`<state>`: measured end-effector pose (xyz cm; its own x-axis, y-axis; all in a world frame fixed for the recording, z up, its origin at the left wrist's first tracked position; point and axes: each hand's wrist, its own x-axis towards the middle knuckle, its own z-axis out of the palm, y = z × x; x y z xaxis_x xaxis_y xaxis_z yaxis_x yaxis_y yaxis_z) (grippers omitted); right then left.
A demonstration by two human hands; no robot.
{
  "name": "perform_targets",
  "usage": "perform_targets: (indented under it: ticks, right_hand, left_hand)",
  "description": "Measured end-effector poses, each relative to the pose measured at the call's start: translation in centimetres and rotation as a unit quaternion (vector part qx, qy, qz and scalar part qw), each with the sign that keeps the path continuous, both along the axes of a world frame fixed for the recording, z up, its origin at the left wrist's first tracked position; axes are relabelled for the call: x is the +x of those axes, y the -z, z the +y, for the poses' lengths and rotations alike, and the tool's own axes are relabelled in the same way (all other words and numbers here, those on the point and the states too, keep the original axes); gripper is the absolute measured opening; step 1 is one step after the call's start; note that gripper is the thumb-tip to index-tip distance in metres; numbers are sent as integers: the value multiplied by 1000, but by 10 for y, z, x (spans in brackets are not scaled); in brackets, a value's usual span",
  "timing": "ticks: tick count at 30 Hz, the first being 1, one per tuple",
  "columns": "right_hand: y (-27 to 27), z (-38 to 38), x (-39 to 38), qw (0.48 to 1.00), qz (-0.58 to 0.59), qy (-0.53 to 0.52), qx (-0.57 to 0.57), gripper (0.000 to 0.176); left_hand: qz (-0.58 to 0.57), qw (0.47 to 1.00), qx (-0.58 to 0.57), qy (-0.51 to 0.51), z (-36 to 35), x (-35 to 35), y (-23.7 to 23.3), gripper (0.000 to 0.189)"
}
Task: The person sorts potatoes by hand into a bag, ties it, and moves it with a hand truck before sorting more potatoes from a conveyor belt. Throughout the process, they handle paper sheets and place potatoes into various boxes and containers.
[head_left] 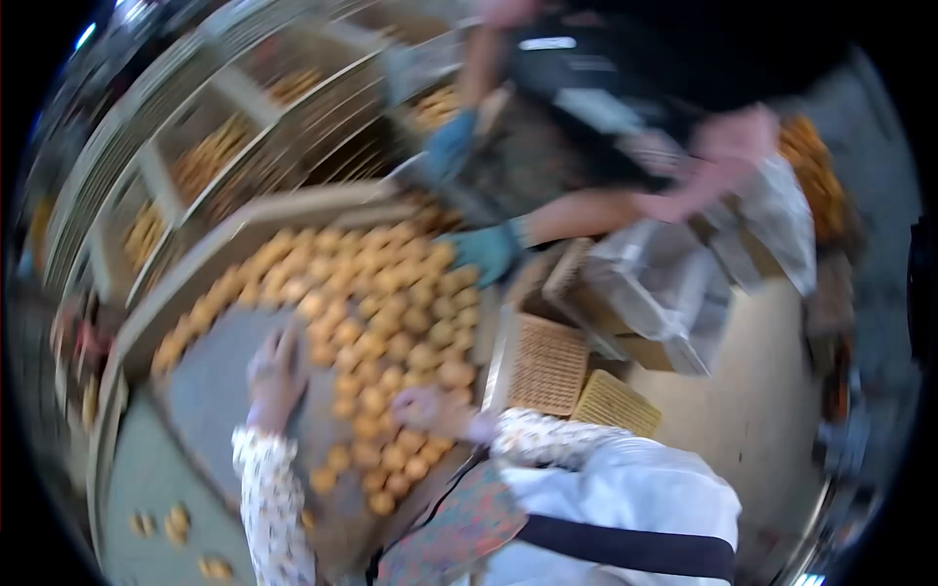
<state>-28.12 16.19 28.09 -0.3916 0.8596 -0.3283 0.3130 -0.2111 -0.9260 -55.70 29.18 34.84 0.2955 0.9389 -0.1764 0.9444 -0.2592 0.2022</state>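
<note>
Many round orange-yellow fruits, like small citrus, lie heaped on a grey sorting table [220,376]. My left hand [277,366] is over the bare grey surface at the left edge of the fruit pile [342,322]. Its fingers look stretched out, with no fruit seen in them. Over the nearer fruits is my right hand [430,408]; blur hides whether its fingers hold one. Both my arms wear white patterned sleeves. Across the pile, a co-worker's teal-gloved hand [489,252] touches the fruits at the far right.
A co-worker in dark clothing [606,107] leans over the far side. An orange basket [547,363], a yellow basket [618,402] and a plastic-lined box [650,293] stand at the right. Partitioned bins [210,156] with fruit run along the upper left. A few fruits [177,523] lie at lower left.
</note>
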Motion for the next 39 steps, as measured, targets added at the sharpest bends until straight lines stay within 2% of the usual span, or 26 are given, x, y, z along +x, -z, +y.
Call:
perform_targets:
  ticks: [1,2,3,5,8,9,11,12,16,19,21,23,24,25,27,29,30,31,32,33,34,35,37,38,39]
  right_hand:
    - [4,4,-3,1000,22,-3,-17,26]
    - [3,5,0,999,40,6,-33,26]
    - [2,6,2,998,52,13,-43,27]
    - [0,3,0,996,70,24,-53,28]
    - [-3,0,3,994,84,41,-53,30]
    - [-5,-1,4,994,88,45,-51,30]
    - [-7,-2,4,993,96,50,-48,32]
    - [-9,-4,3,992,102,51,-48,32]
    - [-17,-6,-1,992,114,46,-41,35]
    - [-26,-10,-16,990,138,37,-16,37]
    - [-38,-20,-37,984,172,21,41,39]
    - [-57,-33,-56,967,236,-22,89,40]
    - [-69,-37,-61,958,268,-60,79,41]
    - [-104,-32,-50,947,293,-130,-29,43]
    - [-107,-24,-46,932,328,-151,6,45]
    - [-123,4,-26,923,338,-169,-67,48]
    - [-103,20,-13,968,185,-148,82,52]
    - [-79,29,-5,965,23,-119,233,57]
    - [-70,33,-1,948,-124,-105,276,64]
    - [-62,33,0,907,-269,-87,313,72]
    - [-49,26,-1,866,-313,-207,331,86]
    - [-29,-3,-12,903,-262,-160,302,86]
    - [-45,-12,-24,889,-250,-222,312,81]
    - [-38,1,-24,887,-231,-215,338,77]
    - [-27,23,-22,883,-211,-210,362,73]
  left_hand:
    - [19,998,-52,11,13,5,18,66]
    - [14,998,-59,23,14,0,29,54]
    - [-6,997,-82,2,21,-2,39,36]
    - [56,987,-137,-57,16,0,46,27]
    - [89,979,-168,-74,-8,9,23,23]
    - [30,981,-179,-67,-20,6,8,24]
    - [-2,984,-167,-59,-45,-15,-1,26]
    - [-73,971,-203,-102,-62,-27,-10,27]
    - [-270,883,-320,-212,-135,-45,-70,32]
    - [-430,764,-389,-283,-181,-31,-80,29]
    - [-491,747,-288,-343,-204,27,-89,38]
    - [-588,685,-298,-309,-206,52,-89,54]
    - [-576,727,-217,-305,-211,53,-53,55]
    - [-550,766,-142,-301,-213,57,-41,56]
    - [-650,637,-201,-362,-210,62,-54,52]
    - [-644,615,-248,-380,-213,47,-52,50]
    - [-645,605,-272,-380,-212,42,-50,49]
    - [-647,591,-260,-406,-210,40,-54,47]
    - [-649,579,-248,-426,-206,39,-60,44]
    - [-652,567,-238,-445,-202,39,-67,42]
    - [-712,538,-201,-403,-200,39,-73,43]
    - [-712,552,-198,-387,-196,39,-73,43]
    - [-710,577,-190,-355,-190,39,-75,45]
    - [-737,525,-192,-379,-185,41,-81,53]
    - [-731,538,-187,-374,-180,42,-80,54]
